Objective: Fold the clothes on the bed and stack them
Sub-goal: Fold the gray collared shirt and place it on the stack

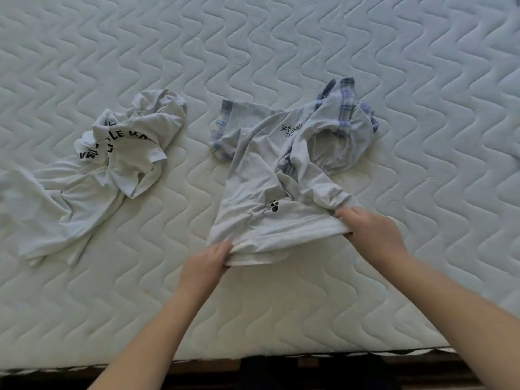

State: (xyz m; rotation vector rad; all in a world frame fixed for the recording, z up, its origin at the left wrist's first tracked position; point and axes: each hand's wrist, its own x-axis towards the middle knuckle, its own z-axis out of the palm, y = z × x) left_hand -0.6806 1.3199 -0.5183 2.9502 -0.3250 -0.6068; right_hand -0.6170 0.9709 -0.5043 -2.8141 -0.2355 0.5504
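Between left hand (206, 263) and right hand (371, 233) — grey shirt (253, 187), hem pinched.

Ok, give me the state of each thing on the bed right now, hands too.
Grey shirt: crumpled, unfolded, hem held at both corners.
White shirt: crumpled, unfolded, untouched, lying apart to the left.
Left hand: gripping the hem.
Right hand: gripping the hem.
Mattress: bare, quilted.

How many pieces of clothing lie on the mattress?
2. A grey T-shirt with plaid trim lies at the centre; the left hand and right hand grip its hem. A white T-shirt with black lettering lies crumpled at the left. More may be hidden outside the view.
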